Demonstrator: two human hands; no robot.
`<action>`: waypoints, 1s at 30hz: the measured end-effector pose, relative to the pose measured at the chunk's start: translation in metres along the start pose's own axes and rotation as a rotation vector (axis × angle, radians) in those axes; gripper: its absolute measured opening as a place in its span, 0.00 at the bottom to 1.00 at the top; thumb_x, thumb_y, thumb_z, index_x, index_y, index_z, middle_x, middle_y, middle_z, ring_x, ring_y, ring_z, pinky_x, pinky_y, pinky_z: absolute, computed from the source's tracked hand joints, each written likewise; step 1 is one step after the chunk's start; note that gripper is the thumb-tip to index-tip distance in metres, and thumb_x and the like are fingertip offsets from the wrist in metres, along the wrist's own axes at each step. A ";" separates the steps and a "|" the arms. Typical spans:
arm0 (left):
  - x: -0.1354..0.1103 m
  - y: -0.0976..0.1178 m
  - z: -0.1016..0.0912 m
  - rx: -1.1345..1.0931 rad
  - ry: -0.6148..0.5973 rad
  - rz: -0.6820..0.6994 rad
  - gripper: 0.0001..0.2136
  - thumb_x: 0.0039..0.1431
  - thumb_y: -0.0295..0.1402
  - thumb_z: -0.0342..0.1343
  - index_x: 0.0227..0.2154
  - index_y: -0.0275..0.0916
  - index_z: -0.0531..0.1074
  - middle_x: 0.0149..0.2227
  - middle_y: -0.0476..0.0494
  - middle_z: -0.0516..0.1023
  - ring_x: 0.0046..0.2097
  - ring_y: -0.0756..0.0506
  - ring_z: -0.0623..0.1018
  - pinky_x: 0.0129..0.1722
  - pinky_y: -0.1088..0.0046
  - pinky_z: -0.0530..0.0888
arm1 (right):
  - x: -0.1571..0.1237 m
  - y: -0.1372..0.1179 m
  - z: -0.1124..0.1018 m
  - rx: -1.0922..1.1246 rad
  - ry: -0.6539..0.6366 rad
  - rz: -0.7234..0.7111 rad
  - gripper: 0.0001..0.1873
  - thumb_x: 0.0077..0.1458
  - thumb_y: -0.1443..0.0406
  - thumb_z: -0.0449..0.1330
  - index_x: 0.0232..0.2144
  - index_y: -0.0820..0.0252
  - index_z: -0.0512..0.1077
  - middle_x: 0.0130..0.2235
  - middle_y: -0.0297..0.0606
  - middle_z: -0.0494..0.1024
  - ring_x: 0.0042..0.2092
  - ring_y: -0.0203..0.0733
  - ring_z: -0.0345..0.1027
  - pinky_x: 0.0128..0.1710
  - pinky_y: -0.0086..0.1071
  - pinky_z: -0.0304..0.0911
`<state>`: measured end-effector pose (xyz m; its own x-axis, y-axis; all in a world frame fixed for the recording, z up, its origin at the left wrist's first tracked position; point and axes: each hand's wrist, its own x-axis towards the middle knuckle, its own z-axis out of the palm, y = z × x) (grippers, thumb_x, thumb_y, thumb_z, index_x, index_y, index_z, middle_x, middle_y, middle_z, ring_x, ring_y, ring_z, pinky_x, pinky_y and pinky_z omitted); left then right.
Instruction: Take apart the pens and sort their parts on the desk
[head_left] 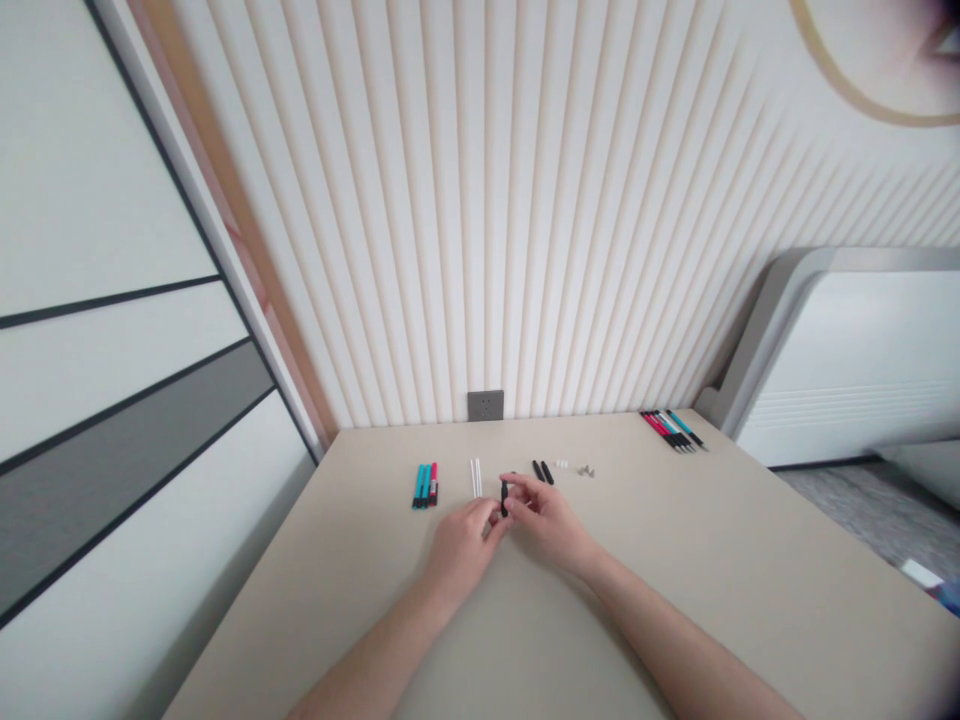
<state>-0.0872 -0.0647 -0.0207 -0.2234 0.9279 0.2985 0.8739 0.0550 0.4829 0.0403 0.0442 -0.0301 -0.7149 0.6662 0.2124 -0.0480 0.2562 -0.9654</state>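
Between the thumb and forefinger of my right hand (551, 520) is a small black pen part (505, 498), held nearly upright. My left hand (465, 540) meets it from the left, its fingers closed at the part's lower end; what they pinch is hidden. Just beyond the left fingers lie thin white refill-like sticks (475, 478). Past my right fingers rest two similar black pen parts (543, 472). Beside those are tiny white pieces (561, 464) and small greyish tips (586, 471). Left of the sticks, teal and red pen barrels (425, 486) lie side by side.
Several pens (673, 431) in red, white, teal and black lie at the table's (360, 560) far right corner. A ribbed wall with a dark socket (486, 405) stands behind the table. White cabinet panels (112, 560) flank the left, a pale headboard (862, 340) the right.
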 end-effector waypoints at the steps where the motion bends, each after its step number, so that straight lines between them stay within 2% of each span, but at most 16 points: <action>1: 0.000 0.000 0.000 -0.002 -0.004 0.012 0.06 0.64 0.35 0.53 0.36 0.40 0.72 0.34 0.46 0.79 0.37 0.45 0.77 0.38 0.72 0.70 | 0.001 0.000 -0.003 -0.016 0.025 -0.001 0.20 0.56 0.58 0.58 0.48 0.60 0.72 0.32 0.34 0.74 0.33 0.36 0.67 0.34 0.31 0.62; 4: -0.002 0.002 0.002 -0.023 -0.012 0.054 0.08 0.66 0.34 0.49 0.41 0.41 0.73 0.39 0.46 0.80 0.40 0.46 0.78 0.41 0.72 0.70 | 0.008 0.000 -0.020 -0.147 0.174 -0.005 0.19 0.56 0.59 0.57 0.49 0.60 0.71 0.32 0.35 0.75 0.34 0.38 0.68 0.36 0.32 0.63; 6: -0.002 0.003 0.002 -0.013 -0.030 0.076 0.10 0.67 0.32 0.46 0.39 0.42 0.73 0.39 0.47 0.80 0.40 0.46 0.78 0.41 0.72 0.70 | 0.012 0.002 -0.037 -0.310 0.290 0.017 0.19 0.58 0.60 0.55 0.50 0.60 0.71 0.33 0.36 0.76 0.34 0.39 0.69 0.37 0.33 0.63; 8: -0.003 0.004 0.002 0.023 -0.056 0.081 0.11 0.66 0.31 0.45 0.36 0.42 0.74 0.37 0.48 0.80 0.38 0.46 0.78 0.39 0.73 0.70 | 0.015 0.006 -0.052 -0.492 0.339 0.046 0.19 0.59 0.62 0.53 0.51 0.59 0.71 0.35 0.39 0.77 0.34 0.40 0.69 0.38 0.33 0.63; 11: -0.003 0.004 0.001 0.066 -0.089 0.073 0.12 0.66 0.31 0.45 0.34 0.42 0.74 0.35 0.48 0.80 0.37 0.46 0.78 0.37 0.73 0.69 | 0.017 0.013 -0.066 -0.730 0.320 0.076 0.19 0.59 0.66 0.51 0.52 0.59 0.71 0.39 0.42 0.77 0.36 0.40 0.70 0.41 0.32 0.62; 15: -0.003 0.006 0.000 0.083 -0.105 0.063 0.12 0.66 0.32 0.45 0.34 0.42 0.74 0.35 0.48 0.80 0.36 0.47 0.77 0.36 0.73 0.68 | 0.017 0.021 -0.068 -0.893 0.254 0.139 0.20 0.60 0.68 0.51 0.53 0.61 0.70 0.42 0.44 0.76 0.40 0.41 0.71 0.43 0.30 0.60; 19: -0.002 0.006 0.000 0.086 -0.123 0.063 0.12 0.66 0.32 0.45 0.34 0.42 0.74 0.35 0.48 0.80 0.36 0.47 0.77 0.36 0.73 0.67 | 0.017 0.026 -0.063 -0.971 0.195 0.178 0.18 0.61 0.69 0.52 0.52 0.62 0.71 0.42 0.44 0.76 0.42 0.41 0.70 0.44 0.29 0.58; 25: -0.002 0.007 -0.001 0.108 -0.144 0.062 0.11 0.66 0.32 0.45 0.33 0.42 0.73 0.35 0.48 0.79 0.36 0.47 0.77 0.35 0.74 0.66 | 0.018 0.025 -0.059 -1.026 0.189 0.210 0.13 0.63 0.68 0.51 0.45 0.61 0.73 0.40 0.43 0.76 0.41 0.41 0.70 0.41 0.29 0.56; 30: -0.001 0.006 -0.001 0.129 -0.145 0.067 0.12 0.66 0.32 0.45 0.33 0.42 0.73 0.34 0.48 0.79 0.36 0.47 0.77 0.35 0.74 0.66 | 0.017 0.024 -0.057 -1.032 0.169 0.203 0.12 0.61 0.68 0.52 0.44 0.61 0.74 0.41 0.44 0.76 0.42 0.42 0.69 0.41 0.30 0.56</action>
<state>-0.0822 -0.0661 -0.0178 -0.1071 0.9739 0.2004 0.9348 0.0300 0.3538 0.0666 0.1016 -0.0414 -0.5331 0.8314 0.1569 0.7325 0.5464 -0.4062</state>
